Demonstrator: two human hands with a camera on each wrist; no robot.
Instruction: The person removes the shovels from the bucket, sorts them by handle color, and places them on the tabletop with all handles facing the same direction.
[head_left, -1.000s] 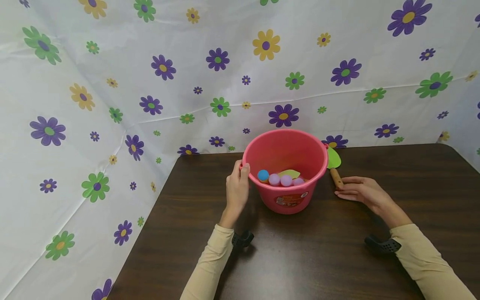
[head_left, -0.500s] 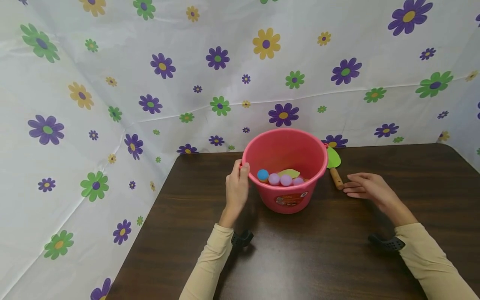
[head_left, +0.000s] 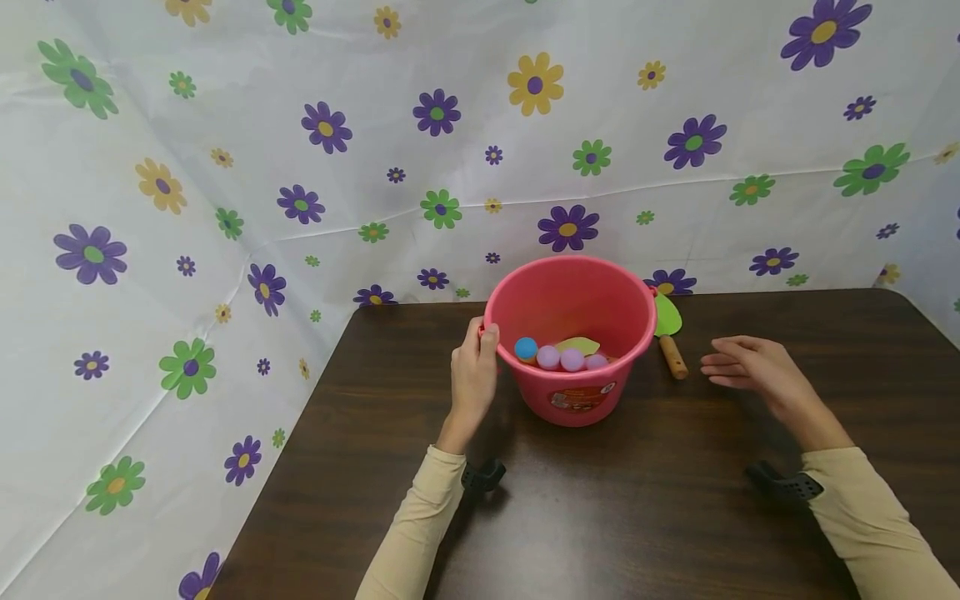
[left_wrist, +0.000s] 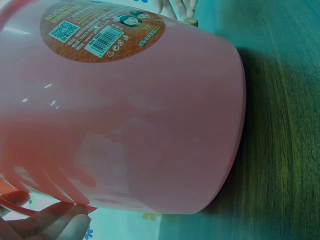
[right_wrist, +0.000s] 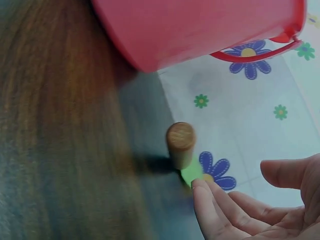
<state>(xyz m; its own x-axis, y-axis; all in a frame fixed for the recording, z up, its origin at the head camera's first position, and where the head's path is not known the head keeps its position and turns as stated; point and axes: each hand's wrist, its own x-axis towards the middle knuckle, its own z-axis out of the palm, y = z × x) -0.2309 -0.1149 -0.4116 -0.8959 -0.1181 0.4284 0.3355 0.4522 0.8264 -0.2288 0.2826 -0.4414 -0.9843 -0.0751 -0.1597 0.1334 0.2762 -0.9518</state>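
A pink bucket [head_left: 536, 390] stands on the dark wood table, its wall and label filling much of the left wrist view. My left hand [head_left: 474, 371] grips the bucket's left rim, with the fingers by the red handle [left_wrist: 20, 209]. Inside lie a blue ball [head_left: 526, 349], 3 lilac balls [head_left: 572, 360] and a pale yellow-green flat piece [head_left: 579, 345]. Right of the bucket, a small trowel [head_left: 672, 357] with a green blade and wooden handle lies on the table. My right hand [head_left: 765, 375] hovers right of the trowel handle, fingers extended, thumb apart, holding nothing.
The brown table [head_left: 600, 525] meets a white sheet with printed flowers [head_left: 420, 67] at the back and left. Each forearm wears a black wrist strap [head_left: 483, 475] over a beige sleeve [head_left: 420, 517].
My right hand has drawn away from the trowel handle, moving to the right and slightly up in the view. The trowel, bucket and left hand stay where they were.
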